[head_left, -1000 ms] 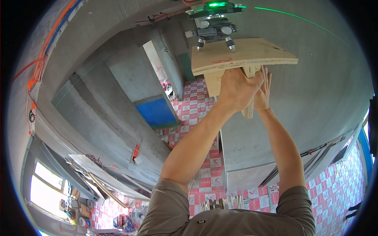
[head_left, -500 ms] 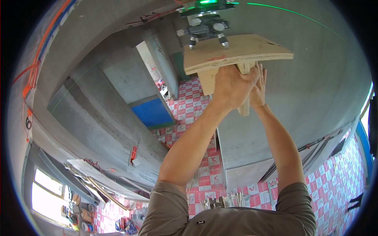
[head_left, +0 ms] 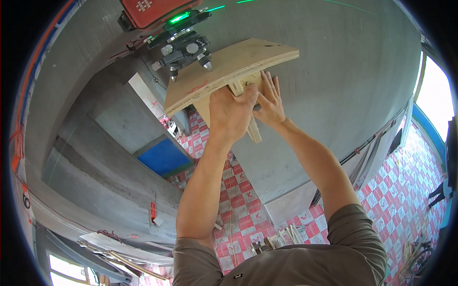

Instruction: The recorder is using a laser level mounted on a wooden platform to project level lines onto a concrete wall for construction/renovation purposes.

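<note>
Both arms are stretched up toward a small plywood shelf point(head_left: 229, 71) set against the grey concrete wall point(head_left: 343, 86). The left hand point(head_left: 231, 112) is wrapped around the wooden bracket point(head_left: 248, 119) under the board, its grip closed tight on that upright piece, knuckles facing out. The right hand point(head_left: 269, 102) lies just beside it with fingers spread and flat, pressing against the bracket and the underside of the board; that grip is wide, holding nothing. The two hands touch or nearly touch at the bracket.

On top of the board, toward its left end, stands a laser level point(head_left: 183, 40) on short metal feet, glowing green, and a thin green line point(head_left: 224, 7) runs across the wall above it. A red case point(head_left: 152, 10) sits just beyond the level, near the upper edge of the view.

Far below, the floor point(head_left: 238, 200) is tiled in pink and white, with a blue panel point(head_left: 164, 157) leaning by a concrete column.
</note>
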Motion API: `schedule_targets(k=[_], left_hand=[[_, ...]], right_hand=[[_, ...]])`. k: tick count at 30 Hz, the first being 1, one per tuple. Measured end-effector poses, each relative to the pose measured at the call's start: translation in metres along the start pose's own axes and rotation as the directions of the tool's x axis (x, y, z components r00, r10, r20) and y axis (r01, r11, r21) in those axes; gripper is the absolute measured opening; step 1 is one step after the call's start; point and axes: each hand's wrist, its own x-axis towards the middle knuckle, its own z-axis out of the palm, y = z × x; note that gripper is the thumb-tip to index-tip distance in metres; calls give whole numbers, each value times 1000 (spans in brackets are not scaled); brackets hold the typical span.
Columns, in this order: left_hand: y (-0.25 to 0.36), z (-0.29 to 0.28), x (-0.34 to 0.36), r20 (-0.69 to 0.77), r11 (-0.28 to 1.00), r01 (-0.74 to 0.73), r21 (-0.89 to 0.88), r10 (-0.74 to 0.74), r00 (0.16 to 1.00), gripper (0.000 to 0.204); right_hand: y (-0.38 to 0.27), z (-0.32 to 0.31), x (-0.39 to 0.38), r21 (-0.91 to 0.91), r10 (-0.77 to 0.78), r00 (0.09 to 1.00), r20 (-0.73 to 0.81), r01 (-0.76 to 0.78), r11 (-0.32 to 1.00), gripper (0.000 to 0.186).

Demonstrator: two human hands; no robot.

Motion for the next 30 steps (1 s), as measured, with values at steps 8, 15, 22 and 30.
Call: schedule_targets(k=[8, 15, 22, 30], left_hand=[[-1, -3, 0, 29, 999, 13, 39, -14, 999, 42], [0, -1, -3, 4, 999, 31, 19, -32, 999, 44], [-5, -3, 0, 42, 998, 44, 37, -45, 998, 43], [1, -6, -3, 60, 999, 40, 36, -42, 997, 41]], right_hand=[[-3, 2, -2, 27, 2, 1000, -18, -2, 1000, 90], [-1, 0, 0, 45, 16, 1000, 16, -17, 999, 90], [-3, 1, -2, 49, 28, 1000, 13, -29, 998, 91], [-7, 1, -2, 53, 34, 999, 10, -35, 998, 90]])
